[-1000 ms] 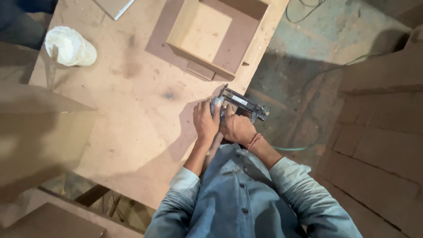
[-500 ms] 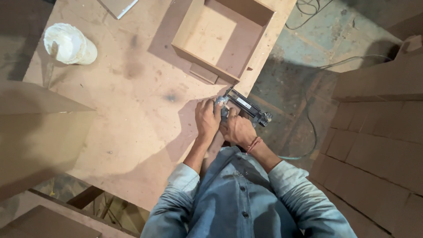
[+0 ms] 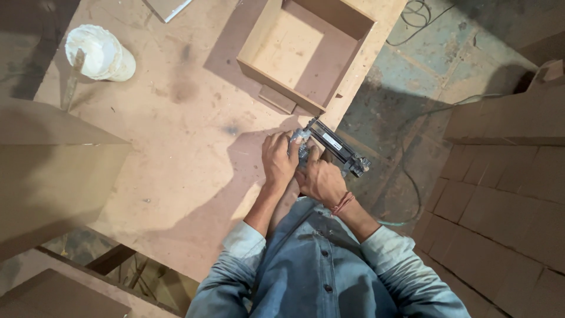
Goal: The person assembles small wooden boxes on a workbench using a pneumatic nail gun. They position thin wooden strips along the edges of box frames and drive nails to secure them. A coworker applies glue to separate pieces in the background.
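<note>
You hold the nail gun point(image 3: 332, 147) with both hands at the right edge of the table point(image 3: 176, 147), near its front half. Your left hand point(image 3: 279, 159) curls over the tool's head, fingers bent around it. Your right hand point(image 3: 321, 179) is closed around the grip, just beside the left, thumbs nearly touching. The long black magazine juts out past the table's right edge, over the floor point(image 3: 447, 53). A thin hose point(image 3: 412, 194) loops across that floor close to the tool. Just beyond your hands, the open wooden box point(image 3: 306, 53) sits at the far right corner, its near wall near the gun's nose. Left of your hands the board lies bare well toward the white bucket point(image 3: 100, 53) at the far left edge. Stacked boards point(image 3: 506, 194) crowd the floor to your right.
</note>
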